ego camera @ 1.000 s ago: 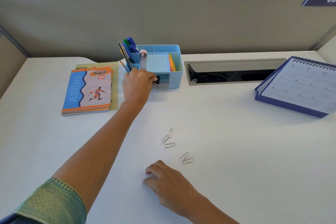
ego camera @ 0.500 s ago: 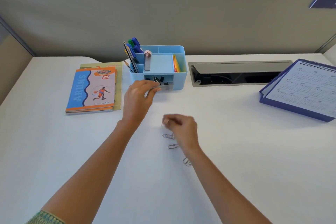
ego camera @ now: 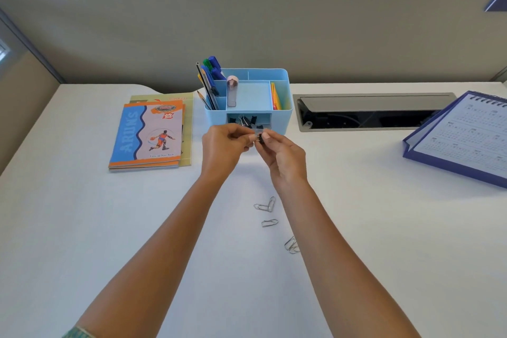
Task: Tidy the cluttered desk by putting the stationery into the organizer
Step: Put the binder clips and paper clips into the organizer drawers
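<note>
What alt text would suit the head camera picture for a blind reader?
A person's left hand and right hand pinch a small dark item before the open drawer of a blue organizer on a white desk. Five paper clips lie loose nearer the person; notebooks sit left, a calendar right.

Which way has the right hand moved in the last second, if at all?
Yes. The right hand went forward, from the near side of the paper clips to the organizer front.

A green patterned sleeve (ego camera: 78, 333) is edging the left arm (only its hem is showing); the left hand (ego camera: 222, 145) and right hand (ego camera: 285, 156) are going bare.
</note>
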`<action>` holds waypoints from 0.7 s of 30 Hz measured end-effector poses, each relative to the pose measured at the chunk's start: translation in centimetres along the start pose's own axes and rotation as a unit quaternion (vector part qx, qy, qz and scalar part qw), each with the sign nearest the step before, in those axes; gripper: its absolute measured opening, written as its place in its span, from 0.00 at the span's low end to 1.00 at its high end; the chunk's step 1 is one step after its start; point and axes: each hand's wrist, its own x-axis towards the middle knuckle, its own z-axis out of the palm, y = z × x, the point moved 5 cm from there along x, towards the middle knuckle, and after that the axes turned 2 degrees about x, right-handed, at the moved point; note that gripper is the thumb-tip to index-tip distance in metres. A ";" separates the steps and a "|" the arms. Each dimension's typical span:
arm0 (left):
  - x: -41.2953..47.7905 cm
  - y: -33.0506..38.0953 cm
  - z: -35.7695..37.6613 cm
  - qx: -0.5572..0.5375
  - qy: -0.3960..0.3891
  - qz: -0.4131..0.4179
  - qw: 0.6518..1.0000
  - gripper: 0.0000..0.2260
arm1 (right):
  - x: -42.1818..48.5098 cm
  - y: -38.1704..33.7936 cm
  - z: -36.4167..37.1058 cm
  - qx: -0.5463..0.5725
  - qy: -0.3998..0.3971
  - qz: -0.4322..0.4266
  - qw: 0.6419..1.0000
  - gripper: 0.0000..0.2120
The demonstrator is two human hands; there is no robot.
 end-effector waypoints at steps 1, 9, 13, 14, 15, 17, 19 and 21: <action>0.2 0.1 -0.1 0.006 0.007 0.007 1.000 0.03 | 0.2 -0.2 0.2 -0.034 -0.004 -0.022 0.999 0.06; 1.8 2.1 -1.0 0.177 0.093 0.166 0.966 0.07 | 0.9 -4.5 0.5 -0.438 0.024 -0.411 0.799 0.06; 2.9 2.0 0.1 0.267 0.053 0.207 0.940 0.09 | 1.6 -4.6 1.3 -0.531 -0.007 -0.462 0.710 0.10; 3.0 1.8 0.3 0.277 0.046 0.208 0.937 0.09 | 1.9 -4.5 1.5 -0.559 -0.022 -0.463 0.688 0.12; 3.0 1.7 0.3 0.283 0.043 0.213 0.934 0.10 | 2.1 -4.4 1.8 -0.587 -0.041 -0.459 0.666 0.15; 2.8 1.5 0.0 0.291 0.048 0.233 0.927 0.11 | 2.7 -4.2 2.0 -0.637 -0.078 -0.446 0.623 0.20; 2.4 1.1 -0.5 0.305 0.070 0.242 0.918 0.12 | 3.1 -4.0 2.1 -0.675 -0.111 -0.435 0.586 0.24; 2.3 0.3 -1.2 0.324 0.092 0.223 0.915 0.16 | 3.4 -4.0 2.1 -0.703 -0.132 -0.430 0.550 0.26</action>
